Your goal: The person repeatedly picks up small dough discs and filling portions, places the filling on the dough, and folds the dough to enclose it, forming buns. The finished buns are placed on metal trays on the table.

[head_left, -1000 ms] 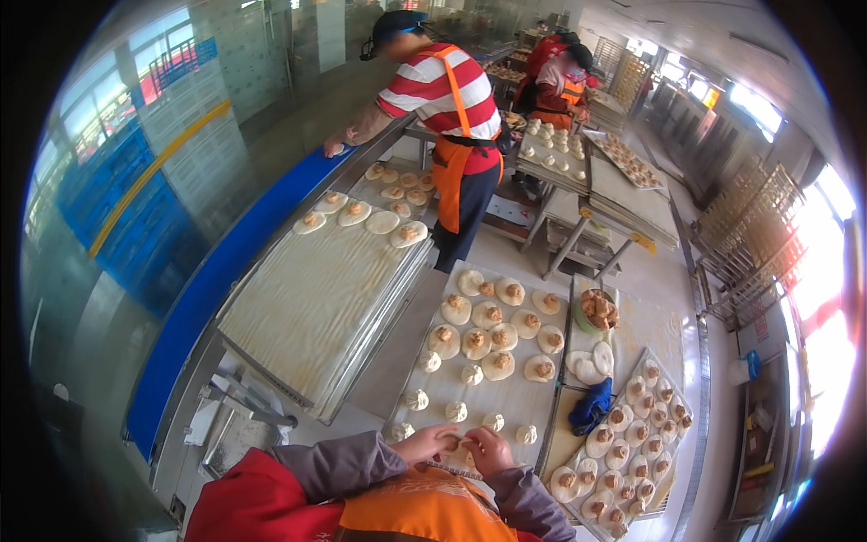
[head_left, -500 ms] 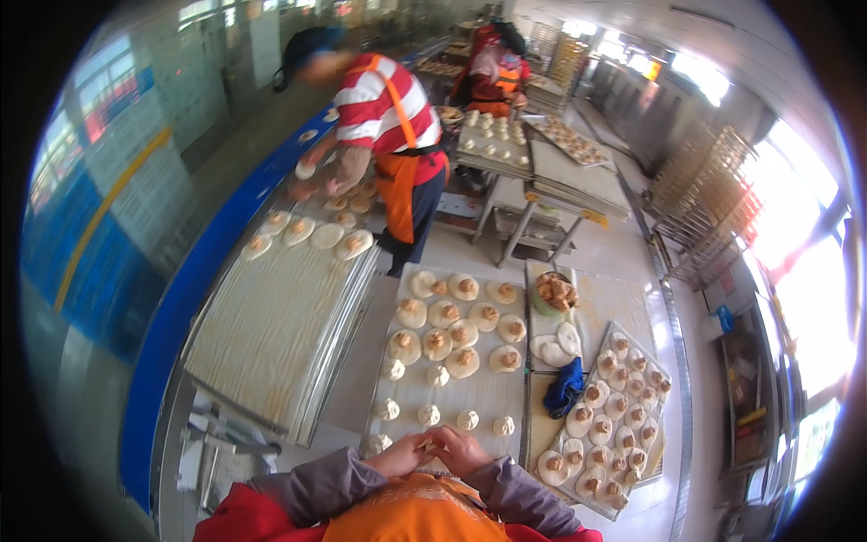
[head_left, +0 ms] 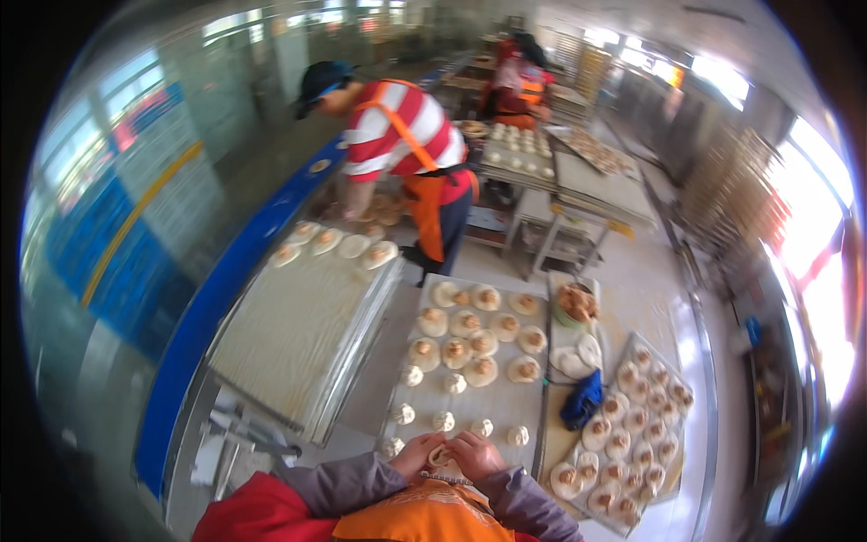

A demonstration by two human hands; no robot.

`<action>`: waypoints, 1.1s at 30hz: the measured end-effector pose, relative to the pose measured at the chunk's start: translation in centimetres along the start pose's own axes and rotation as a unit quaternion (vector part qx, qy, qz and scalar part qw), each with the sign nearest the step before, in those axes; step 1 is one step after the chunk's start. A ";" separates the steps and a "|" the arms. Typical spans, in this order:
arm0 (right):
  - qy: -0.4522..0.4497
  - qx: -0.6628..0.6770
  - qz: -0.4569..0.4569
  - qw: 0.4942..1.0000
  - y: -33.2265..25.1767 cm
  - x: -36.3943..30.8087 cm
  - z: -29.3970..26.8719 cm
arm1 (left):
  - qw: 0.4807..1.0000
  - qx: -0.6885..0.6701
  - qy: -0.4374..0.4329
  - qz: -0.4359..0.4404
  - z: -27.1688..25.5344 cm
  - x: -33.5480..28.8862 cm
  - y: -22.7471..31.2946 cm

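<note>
Close to my body, a partly gathered filled bun (head_left: 440, 458) sits between my two hands, its middle showing. My left hand (head_left: 414, 455) curls around its left side. From the right, my right hand (head_left: 478, 455) closes on it with bent fingers. Just beyond lies a flat tray (head_left: 470, 395). Pleated white buns (head_left: 442, 421) stand in its nearer part, and flat dough rounds topped with brown filling (head_left: 482, 342) cover the farther part.
Right of the tray are a bowl of filling (head_left: 575, 305), plain dough rounds (head_left: 578, 356), a blue cloth (head_left: 582, 400) and a slanted tray of filled rounds (head_left: 637, 434). Stacked trays (head_left: 289, 339) stand left. A co-worker (head_left: 406, 144) bends over the blue-edged line (head_left: 237, 262).
My view has turned slightly left, so the scene sits farther right. My hands have parted a little, exposing the bun. The co-worker's arms have lowered toward the far-left dough.
</note>
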State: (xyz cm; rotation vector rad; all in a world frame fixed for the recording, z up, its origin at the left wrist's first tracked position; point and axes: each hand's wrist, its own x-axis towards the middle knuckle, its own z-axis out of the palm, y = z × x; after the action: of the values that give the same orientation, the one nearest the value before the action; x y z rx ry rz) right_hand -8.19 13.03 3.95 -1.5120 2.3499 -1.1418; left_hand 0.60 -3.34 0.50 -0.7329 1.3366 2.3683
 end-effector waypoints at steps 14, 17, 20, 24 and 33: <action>-0.009 0.095 0.045 0.994 -2.3 3.0 2.6 | 0.994 0.006 -0.108 -0.014 -4.0 -3.0 2.8; -0.016 0.079 0.045 0.996 -3.2 4.2 3.5 | 0.998 -0.015 -0.061 0.014 -5.5 -3.8 2.6; -0.004 0.027 0.007 1.000 -4.3 5.5 4.7 | 0.996 0.005 -0.077 0.035 -7.2 -4.4 2.6; -0.017 0.156 0.194 0.968 -6.2 6.7 6.5 | 0.995 0.016 -0.101 -0.002 -10.1 -4.6 3.6; 0.052 0.079 0.130 0.987 -8.2 8.4 8.6 | 0.985 -0.005 -0.171 0.001 -13.7 -4.6 4.1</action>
State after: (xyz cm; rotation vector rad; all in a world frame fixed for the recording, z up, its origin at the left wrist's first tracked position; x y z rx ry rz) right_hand -2.27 -0.14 5.59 -1.0824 2.3673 -1.3296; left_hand 6.06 -17.36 0.07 -0.3056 1.1791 2.3682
